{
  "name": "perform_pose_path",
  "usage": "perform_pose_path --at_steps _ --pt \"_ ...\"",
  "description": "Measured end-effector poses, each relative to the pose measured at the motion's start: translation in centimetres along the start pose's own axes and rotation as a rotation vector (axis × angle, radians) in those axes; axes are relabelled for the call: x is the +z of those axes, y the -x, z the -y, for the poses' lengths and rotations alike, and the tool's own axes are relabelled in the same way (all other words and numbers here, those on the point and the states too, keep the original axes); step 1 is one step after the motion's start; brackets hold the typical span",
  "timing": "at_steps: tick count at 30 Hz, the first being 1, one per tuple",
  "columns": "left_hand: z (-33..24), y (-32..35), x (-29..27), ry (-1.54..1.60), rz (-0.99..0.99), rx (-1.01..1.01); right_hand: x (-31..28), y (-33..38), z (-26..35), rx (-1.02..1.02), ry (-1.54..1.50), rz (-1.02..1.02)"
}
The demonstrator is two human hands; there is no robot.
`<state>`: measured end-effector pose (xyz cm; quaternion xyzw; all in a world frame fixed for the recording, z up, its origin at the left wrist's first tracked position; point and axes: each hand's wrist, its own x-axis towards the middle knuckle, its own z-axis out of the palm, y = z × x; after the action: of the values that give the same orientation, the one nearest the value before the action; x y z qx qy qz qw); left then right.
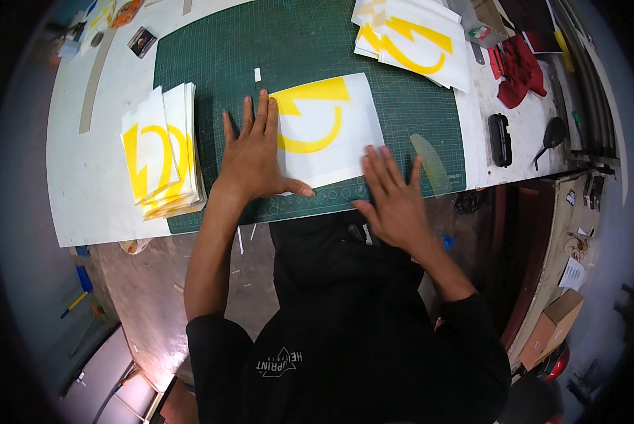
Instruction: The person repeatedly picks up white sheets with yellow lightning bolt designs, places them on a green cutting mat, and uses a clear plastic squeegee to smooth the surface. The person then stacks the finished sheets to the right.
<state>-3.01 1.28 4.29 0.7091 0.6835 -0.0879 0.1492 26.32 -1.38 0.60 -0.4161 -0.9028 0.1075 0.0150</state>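
Note:
A white sheet (356,134) with a yellow lightning-and-curve design lies on the green cutting mat (211,56), near the table's front edge. Flat across its left side rests my left hand (253,152), fingers spread and thumb pointing right. My right hand (393,201) is at the sheet's lower right corner, its fingers stretched out and slightly blurred; whether the fingertips press on the paper I cannot tell. Just right of that hand lies a translucent yellowish curved blade-shaped piece (428,164). Neither hand grasps anything.
Stacks of similar yellow-printed sheets lie at left (163,152) and far right (416,42). A small white scrap (257,75) sits beyond my left fingers. At right are a red cloth (520,74), a black case (500,140) and a dark round-headed tool (551,136). A metal strip (97,78) lies far left.

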Motion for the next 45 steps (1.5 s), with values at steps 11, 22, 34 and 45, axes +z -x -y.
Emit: perform_pose_path --at_steps 11,22,34,45 --pt "0.9 0.0 1.5 0.057 -0.066 0.025 -2.2 -0.7 -0.7 0.001 -0.130 -0.176" --pt "1.2 -0.1 2.0 0.080 -0.065 0.028 -1.6 3.0 -3.4 0.190 -0.159 -0.290" --pt "-2.7 3.7 5.1 0.234 -0.665 0.307 -1.3 -6.8 -3.6 -0.322 -0.300 -0.260" --pt "-5.2 7.6 9.3 0.323 -0.637 0.241 0.9 -2.3 -2.7 -0.361 -0.296 -0.320"
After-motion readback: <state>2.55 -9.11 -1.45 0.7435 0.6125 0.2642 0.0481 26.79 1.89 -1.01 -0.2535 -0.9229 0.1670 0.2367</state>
